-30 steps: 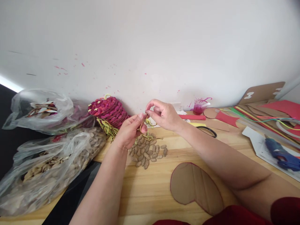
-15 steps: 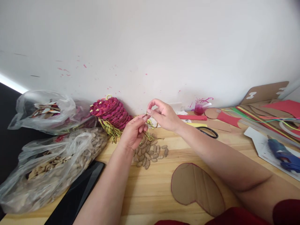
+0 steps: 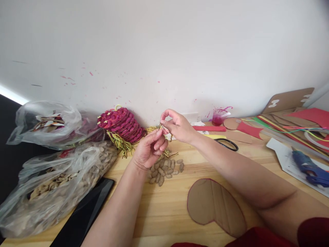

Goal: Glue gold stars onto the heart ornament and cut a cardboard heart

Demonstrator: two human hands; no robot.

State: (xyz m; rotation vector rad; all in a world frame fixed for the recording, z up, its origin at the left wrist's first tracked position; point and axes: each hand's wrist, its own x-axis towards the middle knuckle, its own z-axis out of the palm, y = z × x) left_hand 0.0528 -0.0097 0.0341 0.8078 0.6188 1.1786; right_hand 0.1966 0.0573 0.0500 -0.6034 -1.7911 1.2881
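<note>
My left hand (image 3: pixel 151 147) is closed, thumb and finger pinching a thin dark-gold cord (image 3: pixel 160 126) above the table. Opposite it, my right hand (image 3: pixel 178 127) also pinches the cord, fingertips almost meeting those of my left. A loose length of the cord hangs below the hands, and its far end is partly hidden. Beneath lies a pile of unshelled peanuts (image 3: pixel 161 171), partly covered by my left hand. To the left stands a stack of magenta peanut-covered pieces (image 3: pixel 123 125) with yellow-green tassels (image 3: pixel 120 144).
A heart-shaped cardboard cutout (image 3: pixel 213 202) lies in front. Plastic bags (image 3: pixel 61 181) and a black tablet (image 3: pixel 84 212) are at left. Scissors (image 3: pixel 226 144), a cup of magenta paint (image 3: pixel 218 118), coloured paper strips and a blue glue gun (image 3: pixel 305 164) lie at right.
My left hand has turned and its fingers have curled more, the thumb now pointing up toward my right hand. My right hand stays nearly in place. The view has shifted slightly.
</note>
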